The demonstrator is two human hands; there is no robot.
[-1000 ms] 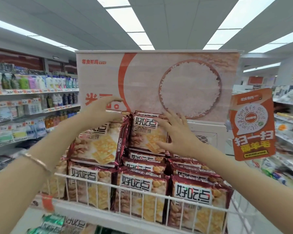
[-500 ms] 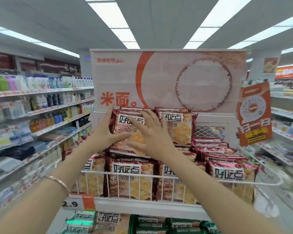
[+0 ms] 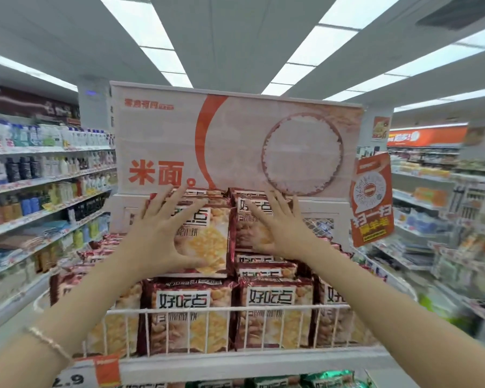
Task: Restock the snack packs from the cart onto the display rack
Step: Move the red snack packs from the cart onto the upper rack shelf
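1. The 2 topmost snack packs stand upright side by side on the pile in the display rack (image 3: pixel 235 307), leaning back toward the header board (image 3: pixel 235 141): the left top pack (image 3: pixel 207 239) and the right top pack (image 3: pixel 244 228).
2. The left hand (image 3: pixel 163 233) lies flat on the left top pack and the right hand (image 3: pixel 277 228) on the right one. Both have their fingers straight and spread, pressing rather than gripping, and neither carries a pack.
3. Below them, a front row of packs (image 3: pixel 272 312) stands behind the wire rail, with more lying stacked between the rows.
4. This tier looks close to full, so the step in hand is probably squaring up the last packs placed. Bare mesh (image 3: pixel 319 225) shows at the back right, which may take more.
5. The cart is out of view, so I cannot tell how much stock is left.
6. A lower shelf (image 3: pixel 291 382) with green packs shows at the bottom edge.
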